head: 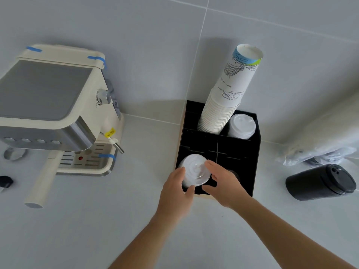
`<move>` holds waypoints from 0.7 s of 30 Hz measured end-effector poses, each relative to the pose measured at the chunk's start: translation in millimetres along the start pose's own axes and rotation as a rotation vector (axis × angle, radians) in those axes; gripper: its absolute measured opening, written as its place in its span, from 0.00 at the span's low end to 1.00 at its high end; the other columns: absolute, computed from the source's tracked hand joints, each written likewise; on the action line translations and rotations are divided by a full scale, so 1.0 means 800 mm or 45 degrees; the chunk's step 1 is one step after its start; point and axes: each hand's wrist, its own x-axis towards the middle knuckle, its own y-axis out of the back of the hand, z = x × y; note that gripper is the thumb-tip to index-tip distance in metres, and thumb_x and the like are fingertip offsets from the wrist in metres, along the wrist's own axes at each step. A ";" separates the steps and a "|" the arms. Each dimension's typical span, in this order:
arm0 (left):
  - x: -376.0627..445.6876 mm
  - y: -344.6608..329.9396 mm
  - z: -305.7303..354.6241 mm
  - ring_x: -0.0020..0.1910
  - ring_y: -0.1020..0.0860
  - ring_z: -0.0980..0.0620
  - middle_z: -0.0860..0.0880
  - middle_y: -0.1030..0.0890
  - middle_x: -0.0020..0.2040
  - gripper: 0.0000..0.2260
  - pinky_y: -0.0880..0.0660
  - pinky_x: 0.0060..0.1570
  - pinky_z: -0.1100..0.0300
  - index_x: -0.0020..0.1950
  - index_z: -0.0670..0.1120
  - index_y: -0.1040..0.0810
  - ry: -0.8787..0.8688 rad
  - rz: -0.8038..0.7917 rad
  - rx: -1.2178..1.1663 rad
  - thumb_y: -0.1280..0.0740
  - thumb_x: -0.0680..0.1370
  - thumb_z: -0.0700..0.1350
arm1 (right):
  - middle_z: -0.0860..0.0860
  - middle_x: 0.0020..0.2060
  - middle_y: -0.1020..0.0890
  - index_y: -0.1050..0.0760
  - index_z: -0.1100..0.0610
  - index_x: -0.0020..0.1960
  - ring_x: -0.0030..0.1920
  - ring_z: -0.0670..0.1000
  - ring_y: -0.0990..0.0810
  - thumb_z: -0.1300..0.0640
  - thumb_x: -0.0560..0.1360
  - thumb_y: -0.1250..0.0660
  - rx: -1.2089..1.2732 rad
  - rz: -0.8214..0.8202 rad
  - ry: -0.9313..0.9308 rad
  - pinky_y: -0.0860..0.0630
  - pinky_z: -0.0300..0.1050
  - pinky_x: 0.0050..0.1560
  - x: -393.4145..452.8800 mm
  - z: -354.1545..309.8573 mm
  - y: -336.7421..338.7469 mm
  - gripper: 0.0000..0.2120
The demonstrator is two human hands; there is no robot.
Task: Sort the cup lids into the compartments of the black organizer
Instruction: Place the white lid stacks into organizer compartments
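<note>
Both hands were at the front-left compartment of the square black plastic organizer [250,152], which stood on the pale grey tabletop [97,230]. The left hand [174,191] cupped the near left side of a stack of translucent white round plastic lids [195,170], fingers curled around its edge in a loose grip. The right hand [225,181] lay half open against the stack's right side, steadying rather than clamping.

The stack sat tilted at the compartment's mouth, not yet fully down. To finish well, it seemed best to level the stack, keep pressure even from both sides, and lower it straight so no lid caught on the divider. A second stack of opaque white lids [241,126] already filled the rear-right compartment beside the tall paper cups [223,105]; a sleeve of black lids [320,182] lay on its side, well apart.
</note>
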 end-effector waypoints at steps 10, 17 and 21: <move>0.008 0.002 -0.004 0.56 0.24 0.46 0.46 0.22 0.59 0.18 0.27 0.51 0.56 0.63 0.41 0.28 -0.045 0.077 0.239 0.35 0.76 0.49 | 0.46 0.46 0.26 0.29 0.54 0.45 0.44 0.52 0.24 0.58 0.68 0.27 -0.076 0.122 0.096 0.22 0.50 0.45 0.019 -0.014 -0.010 0.11; -0.001 0.002 -0.009 0.62 0.23 0.51 0.48 0.20 0.58 0.23 0.25 0.60 0.55 0.68 0.45 0.28 0.012 0.023 0.071 0.35 0.75 0.53 | 0.42 0.61 0.30 0.24 0.54 0.58 0.56 0.52 0.24 0.54 0.71 0.27 -0.054 0.073 0.049 0.26 0.43 0.57 0.014 -0.015 -0.006 0.16; 0.000 0.001 -0.011 0.57 0.20 0.54 0.50 0.17 0.49 0.23 0.21 0.58 0.52 0.56 0.48 0.25 0.101 -0.035 -0.035 0.41 0.69 0.60 | 0.42 0.59 0.30 0.23 0.56 0.59 0.59 0.47 0.26 0.54 0.72 0.27 -0.036 0.094 0.021 0.31 0.37 0.57 0.013 -0.017 -0.005 0.17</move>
